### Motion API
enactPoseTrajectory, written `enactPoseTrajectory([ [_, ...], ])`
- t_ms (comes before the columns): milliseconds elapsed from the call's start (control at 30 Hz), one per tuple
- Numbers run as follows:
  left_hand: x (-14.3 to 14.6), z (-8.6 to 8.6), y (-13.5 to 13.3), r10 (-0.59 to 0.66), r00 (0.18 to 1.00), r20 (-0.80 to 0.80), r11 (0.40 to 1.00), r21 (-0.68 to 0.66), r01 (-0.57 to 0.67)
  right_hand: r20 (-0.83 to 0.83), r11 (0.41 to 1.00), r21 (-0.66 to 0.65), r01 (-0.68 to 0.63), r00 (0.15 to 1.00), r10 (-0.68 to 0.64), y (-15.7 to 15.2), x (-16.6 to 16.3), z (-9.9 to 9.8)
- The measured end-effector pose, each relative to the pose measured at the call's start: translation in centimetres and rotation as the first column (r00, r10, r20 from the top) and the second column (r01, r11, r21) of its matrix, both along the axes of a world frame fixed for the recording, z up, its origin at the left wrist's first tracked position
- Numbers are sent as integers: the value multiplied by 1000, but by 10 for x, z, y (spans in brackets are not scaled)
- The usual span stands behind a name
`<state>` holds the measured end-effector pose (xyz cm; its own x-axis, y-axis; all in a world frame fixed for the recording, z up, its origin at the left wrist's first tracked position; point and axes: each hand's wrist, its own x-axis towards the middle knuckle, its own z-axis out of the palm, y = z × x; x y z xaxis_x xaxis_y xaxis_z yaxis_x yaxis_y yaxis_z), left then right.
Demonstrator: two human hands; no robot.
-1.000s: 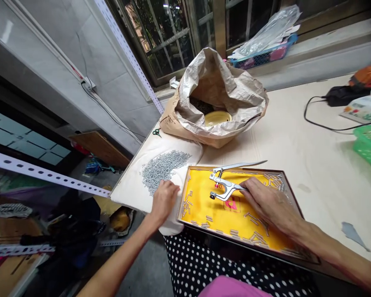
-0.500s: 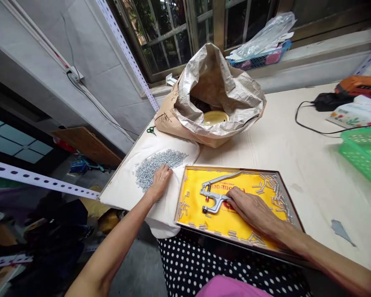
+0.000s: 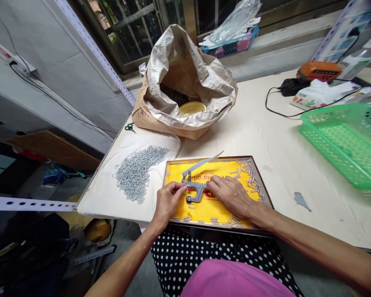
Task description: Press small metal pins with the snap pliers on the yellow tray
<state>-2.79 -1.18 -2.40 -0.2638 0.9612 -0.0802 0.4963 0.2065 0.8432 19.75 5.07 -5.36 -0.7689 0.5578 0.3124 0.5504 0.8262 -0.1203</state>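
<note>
My right hand [image 3: 231, 194] is wrapped round the lower handle of grey hand press pliers [image 3: 198, 190], whose long upper lever stands raised. Thumb and fingertips of my left hand [image 3: 170, 200] are pinched together at the jaw of the pliers, near a small red tip. What they pinch is too small to make out, perhaps one of the metal pins. The pliers rest over a shallow tray [image 3: 267, 196] lined in yellow, with small metal pins along its edges. Left of the tray, a heap of small metal pins [image 3: 136, 173] lies on a white cloth [image 3: 92, 198].
Behind the tray stands an open paper sack [image 3: 185, 128] with a yellow bowl [image 3: 191, 109] inside. Small green scissors [image 3: 130, 128] lie by the table's left edge. To the right are a green basket [image 3: 336, 152], a tissue pack [image 3: 312, 97] and an orange device [image 3: 320, 71] with a cable.
My left hand has left the pin heap and come right to the jaw of the pliers. My right hand keeps its hold on the handle. The whole view has shifted rightward.
</note>
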Motion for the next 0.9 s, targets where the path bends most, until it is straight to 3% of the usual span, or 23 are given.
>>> enactPoseTrajectory([
  [200, 6, -19, -4, 9, 1000, 17, 998, -58, -8, -12, 1000, 4, 10, 1000, -10, -1, 2, -1],
  [467, 5, -17, -4, -13, 995, -94, 994, -106, 3, -9, 999, -47, 8, 1000, -9, 0, 1, -4],
  [633, 3, -17, 0, -68, 984, -164, 987, -152, 42, -19, 1000, -10, 20, 1000, -20, -1, 0, -13],
  [900, 2, -14, 10, -28, 998, 62, 901, -430, 52, -8, 997, 22, 73, 997, -73, 0, -5, -17],
])
